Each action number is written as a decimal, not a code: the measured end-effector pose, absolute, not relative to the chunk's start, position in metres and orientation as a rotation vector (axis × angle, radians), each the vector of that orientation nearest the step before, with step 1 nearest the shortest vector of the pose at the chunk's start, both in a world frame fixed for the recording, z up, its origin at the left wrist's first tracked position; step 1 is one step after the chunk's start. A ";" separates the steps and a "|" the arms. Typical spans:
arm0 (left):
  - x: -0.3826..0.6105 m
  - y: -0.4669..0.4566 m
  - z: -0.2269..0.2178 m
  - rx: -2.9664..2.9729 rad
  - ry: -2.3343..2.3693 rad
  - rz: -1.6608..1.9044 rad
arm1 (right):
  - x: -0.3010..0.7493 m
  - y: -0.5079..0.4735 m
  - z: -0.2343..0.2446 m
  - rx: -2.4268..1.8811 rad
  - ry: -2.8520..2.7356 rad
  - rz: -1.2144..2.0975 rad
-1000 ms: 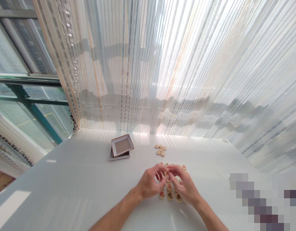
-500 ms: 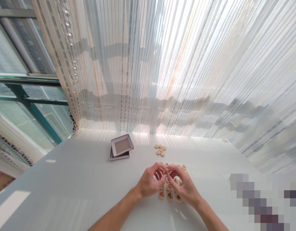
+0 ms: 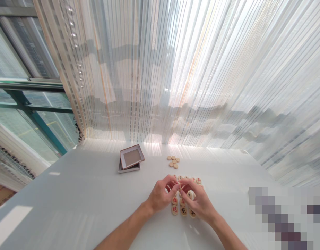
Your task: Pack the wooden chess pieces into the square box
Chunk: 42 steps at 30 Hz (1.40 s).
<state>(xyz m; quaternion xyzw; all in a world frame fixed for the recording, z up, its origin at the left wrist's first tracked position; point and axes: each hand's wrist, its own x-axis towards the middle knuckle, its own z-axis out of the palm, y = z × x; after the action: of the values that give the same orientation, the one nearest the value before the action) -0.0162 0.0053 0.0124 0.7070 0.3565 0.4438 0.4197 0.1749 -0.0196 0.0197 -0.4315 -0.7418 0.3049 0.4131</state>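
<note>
Sheer striped curtains [image 3: 139, 76] hang along the far side of the white surface [image 3: 92, 194], daylight coming through them. My left hand [image 3: 159, 195] is half curled, thumb and fingertips drawn nearly together, and my right hand [image 3: 199, 198] meets it in the same bent shape. Our fingertips hide whatever may be between them, so I cannot tell whether either hand has hold of a disc. Just below and between my hands lie round lettered discs in close rows: a red-marked disc [image 3: 174, 209] at the near left, a black-marked disc [image 3: 183, 210] beside it, and others partly covered by my right hand. More show past my fingers, including a red disc [image 3: 198, 180] at the far right corner. Beyond them sits a loose cluster of plain discs [image 3: 174, 162]; to its left, an open box [image 3: 132, 157], one part resting askew on the other.
</note>
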 end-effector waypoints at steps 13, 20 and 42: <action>-0.028 0.021 0.011 1.793 1.040 1.215 | 0.198 -0.007 0.030 -1.249 -1.672 0.663; -0.039 0.039 0.000 1.741 1.196 1.277 | 0.230 0.015 0.017 -1.417 -1.484 0.508; -0.048 0.045 -0.008 2.055 1.397 1.008 | 0.252 0.042 -0.014 -1.520 -1.258 0.542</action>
<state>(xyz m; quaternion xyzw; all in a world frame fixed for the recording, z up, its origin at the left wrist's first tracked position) -0.0485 0.0450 -0.0076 0.7461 0.5072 0.3661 0.2282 0.2516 0.0415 -0.0139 -0.6341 -0.5248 0.2261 0.5209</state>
